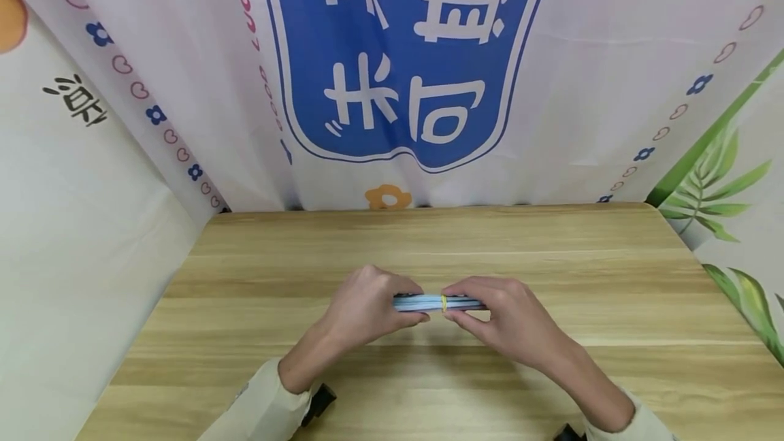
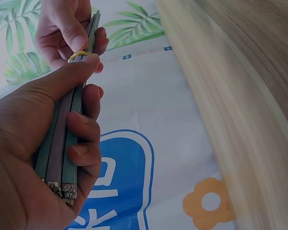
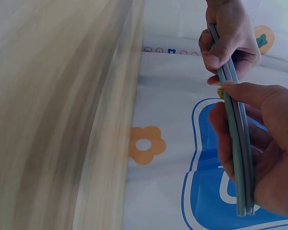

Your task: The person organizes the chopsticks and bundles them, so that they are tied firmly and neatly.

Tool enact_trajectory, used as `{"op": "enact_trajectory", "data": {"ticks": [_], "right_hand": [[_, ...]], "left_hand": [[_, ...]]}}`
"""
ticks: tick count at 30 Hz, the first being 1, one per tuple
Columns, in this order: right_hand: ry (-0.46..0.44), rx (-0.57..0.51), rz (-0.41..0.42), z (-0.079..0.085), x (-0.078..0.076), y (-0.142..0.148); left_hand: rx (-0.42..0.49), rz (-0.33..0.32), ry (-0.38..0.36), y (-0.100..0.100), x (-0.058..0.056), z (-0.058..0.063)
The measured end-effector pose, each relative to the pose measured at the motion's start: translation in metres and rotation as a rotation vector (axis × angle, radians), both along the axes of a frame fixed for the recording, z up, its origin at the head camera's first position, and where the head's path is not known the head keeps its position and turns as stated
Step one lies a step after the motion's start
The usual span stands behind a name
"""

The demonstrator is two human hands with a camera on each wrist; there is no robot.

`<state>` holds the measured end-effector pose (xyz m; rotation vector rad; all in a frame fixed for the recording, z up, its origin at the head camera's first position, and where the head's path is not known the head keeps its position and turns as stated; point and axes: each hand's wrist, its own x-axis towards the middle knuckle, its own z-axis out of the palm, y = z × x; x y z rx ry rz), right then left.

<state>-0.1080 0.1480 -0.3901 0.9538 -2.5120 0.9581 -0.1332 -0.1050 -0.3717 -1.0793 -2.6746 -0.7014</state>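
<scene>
Above the wooden table, both hands hold a bundle of chopsticks (image 1: 418, 303) level between them. The sticks are pale blue-green and mauve, with silvery patterned square ends (image 2: 62, 188) near the left palm. A yellow rubber band (image 1: 444, 303) wraps the bundle between the hands. My left hand (image 1: 367, 305) grips the left part, its fingers curled round the sticks and its thumb stretched toward the band. My right hand (image 1: 511, 318) pinches the right part, with thumb and fingertips right at the band. In the right wrist view the sticks (image 3: 237, 153) run along the right palm.
The wood-grain table (image 1: 429, 243) spreads beneath the hands. Behind it hangs a white cloth with a blue sign print (image 1: 404, 114) and an orange flower (image 1: 388, 197). Printed cloth with green leaves (image 1: 704, 189) is on the right, and white cloth (image 1: 92, 237) on the left.
</scene>
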Motion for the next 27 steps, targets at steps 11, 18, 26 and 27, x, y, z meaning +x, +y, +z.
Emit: {"op": "enact_trajectory", "data": {"ticks": [11,18,26,27], "right_hand": [[-0.091,0.018,-0.041,-0.001,0.004,0.031],[-0.069,0.023,-0.062,-0.004,0.004,0.048],[-0.005,0.004,-0.063,-0.007,0.006,0.060],[-0.006,0.001,-0.063,-0.007,0.006,0.061]], "left_hand": [[-0.013,-0.007,-0.072,-0.006,-0.002,-0.001],[-0.015,-0.022,-0.190,-0.013,-0.005,-0.001],[-0.011,-0.078,-0.232,-0.020,-0.006,0.001],[-0.011,-0.079,-0.227,-0.021,-0.006,0.001]]}}
